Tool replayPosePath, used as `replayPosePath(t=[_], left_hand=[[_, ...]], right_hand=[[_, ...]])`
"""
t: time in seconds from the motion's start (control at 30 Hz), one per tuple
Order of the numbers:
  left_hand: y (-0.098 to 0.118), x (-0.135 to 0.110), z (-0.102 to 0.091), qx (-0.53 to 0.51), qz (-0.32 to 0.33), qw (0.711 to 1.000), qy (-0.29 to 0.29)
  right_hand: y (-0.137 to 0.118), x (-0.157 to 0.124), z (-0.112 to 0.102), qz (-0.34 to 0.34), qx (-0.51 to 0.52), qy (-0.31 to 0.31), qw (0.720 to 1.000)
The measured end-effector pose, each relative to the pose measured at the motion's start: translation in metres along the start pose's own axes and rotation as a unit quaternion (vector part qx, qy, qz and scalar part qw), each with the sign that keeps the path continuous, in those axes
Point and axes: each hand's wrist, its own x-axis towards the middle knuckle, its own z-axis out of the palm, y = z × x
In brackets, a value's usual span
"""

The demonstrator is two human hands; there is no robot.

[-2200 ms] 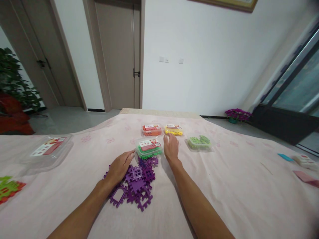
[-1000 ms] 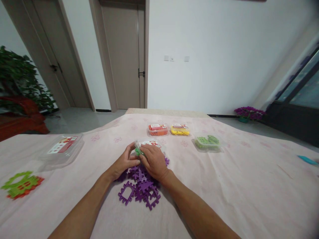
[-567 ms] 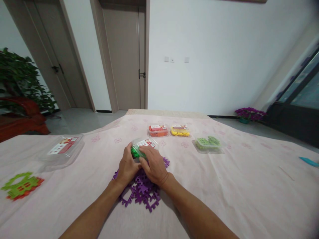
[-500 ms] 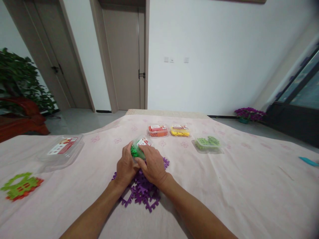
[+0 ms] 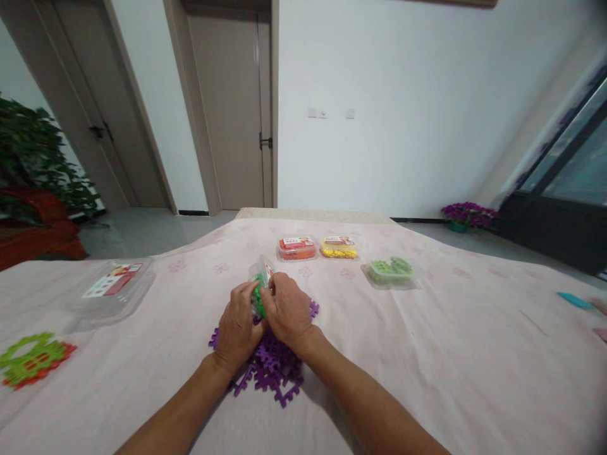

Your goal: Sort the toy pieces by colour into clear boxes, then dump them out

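Observation:
My left hand (image 5: 239, 325) is closed round the side of a small clear plastic box (image 5: 253, 275) that holds green toy pieces (image 5: 259, 297). Its clear lid (image 5: 266, 270), with a red and white label, stands tilted up on edge, and my right hand (image 5: 289, 309) grips it. Most of the box is hidden behind my fingers. Purple interlocking toy pieces (image 5: 272, 363) lie in a loose pile on the cloth under and in front of my hands.
Boxes of red pieces (image 5: 297, 251) and yellow pieces (image 5: 338, 250) stand farther back. An uncovered box of light green pieces (image 5: 391, 270) is right. Left lie a large clear container (image 5: 111, 294) and joined green and orange pieces (image 5: 35, 360). A blue object (image 5: 575, 299) lies far right.
The lid, lying flat on the box before, has been lifted and tilted upright by my right hand. The view has shifted slightly to the right.

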Motion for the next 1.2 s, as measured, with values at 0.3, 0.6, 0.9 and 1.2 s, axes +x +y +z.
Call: replayPosePath(t=[0.3, 0.6, 0.9, 1.2], left_hand=[[-0.004, 0.002, -0.010, -0.062, -0.097, 0.993, -0.030], [-0.006, 0.002, -0.008, -0.129, -0.214, 0.968, -0.039], [-0.003, 0.009, -0.014, -0.128, -0.228, 0.963, -0.067], [0.006, 0.016, -0.021, -0.130, -0.217, 0.962, -0.105]], right_hand=[[0.007, 0.002, 0.007, -0.054, 0.091, -0.091, 0.990], [-0.006, 0.002, -0.010, -0.056, 0.030, -0.139, 0.988], [-0.010, 0.007, -0.018, -0.098, -0.023, -0.163, 0.981], [-0.007, 0.007, -0.013, -0.114, -0.088, -0.153, 0.978]])
